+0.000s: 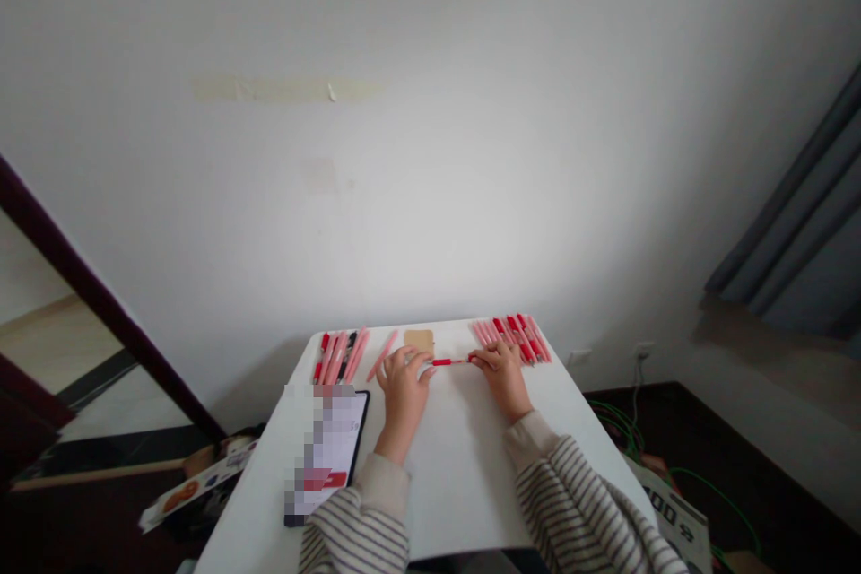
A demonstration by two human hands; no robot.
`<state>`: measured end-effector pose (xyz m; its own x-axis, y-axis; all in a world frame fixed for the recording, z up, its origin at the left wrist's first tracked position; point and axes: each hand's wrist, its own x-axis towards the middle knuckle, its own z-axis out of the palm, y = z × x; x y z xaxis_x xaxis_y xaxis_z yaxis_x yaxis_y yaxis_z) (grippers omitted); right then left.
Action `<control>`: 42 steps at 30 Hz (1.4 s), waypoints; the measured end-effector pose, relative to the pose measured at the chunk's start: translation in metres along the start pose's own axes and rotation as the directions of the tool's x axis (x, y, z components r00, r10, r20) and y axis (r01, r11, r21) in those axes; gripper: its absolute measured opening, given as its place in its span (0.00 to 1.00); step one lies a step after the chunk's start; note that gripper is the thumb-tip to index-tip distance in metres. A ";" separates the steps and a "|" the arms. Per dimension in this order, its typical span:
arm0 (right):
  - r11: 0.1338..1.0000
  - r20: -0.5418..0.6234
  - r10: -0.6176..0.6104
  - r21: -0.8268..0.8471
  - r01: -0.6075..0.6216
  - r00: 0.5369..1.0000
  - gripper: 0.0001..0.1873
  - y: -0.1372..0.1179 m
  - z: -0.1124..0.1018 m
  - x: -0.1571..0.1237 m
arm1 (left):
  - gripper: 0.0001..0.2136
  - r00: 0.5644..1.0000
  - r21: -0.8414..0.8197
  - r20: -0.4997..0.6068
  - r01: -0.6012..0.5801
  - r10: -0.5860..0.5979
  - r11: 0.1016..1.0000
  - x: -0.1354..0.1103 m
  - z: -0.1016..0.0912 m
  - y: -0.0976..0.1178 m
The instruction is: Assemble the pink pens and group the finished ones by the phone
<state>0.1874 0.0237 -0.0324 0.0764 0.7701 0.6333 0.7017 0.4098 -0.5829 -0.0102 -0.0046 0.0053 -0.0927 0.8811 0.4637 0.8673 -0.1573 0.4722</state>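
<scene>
Over the far part of the white table, my left hand (404, 369) is closed on one end of a red pen (441, 362). The pen lies crosswise between my hands, its thin end to the right. The fingers of my right hand (499, 363) pinch a small red pen part (473, 358) at that thin end. Whether the two pieces are joined I cannot tell. Just behind my left hand lies a tan square pad (418, 340). A single pink pen (382, 355) slants to the left of that hand.
Pink, red and black pens (340, 357) lie in a row at the table's back left. More pink and red pens (513, 338) line the back right. A phone (336, 444) rests left of my left forearm. The wall (430, 197) stands behind the table (464, 484).
</scene>
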 end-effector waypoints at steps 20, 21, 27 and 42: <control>1.000 -0.030 0.016 0.010 -0.016 0.999 0.14 -0.003 -0.002 0.000 | 0.13 0.996 0.181 -0.048 0.077 -0.070 0.980 0.000 -0.011 -0.011; 1.000 -0.030 0.015 0.010 -0.015 0.999 0.14 -0.002 -0.002 0.000 | 0.12 0.994 0.194 -0.054 0.100 -0.091 0.976 -0.001 -0.012 -0.013; 1.000 -0.028 0.013 -0.003 -0.013 1.000 0.15 -0.001 -0.001 0.000 | 0.09 0.992 0.220 -0.073 0.113 -0.099 0.969 -0.002 -0.008 -0.023; 1.000 -0.026 -0.015 0.024 0.015 1.000 0.16 0.002 0.000 -0.002 | 0.06 0.989 -0.003 -0.121 0.086 -0.085 0.996 0.005 -0.005 -0.014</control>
<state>0.1887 0.0229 -0.0353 0.0842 0.7512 0.6547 0.6853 0.4334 -0.5853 -0.0248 -0.0003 0.0050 -0.2251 0.8306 0.5093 0.8550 -0.0823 0.5121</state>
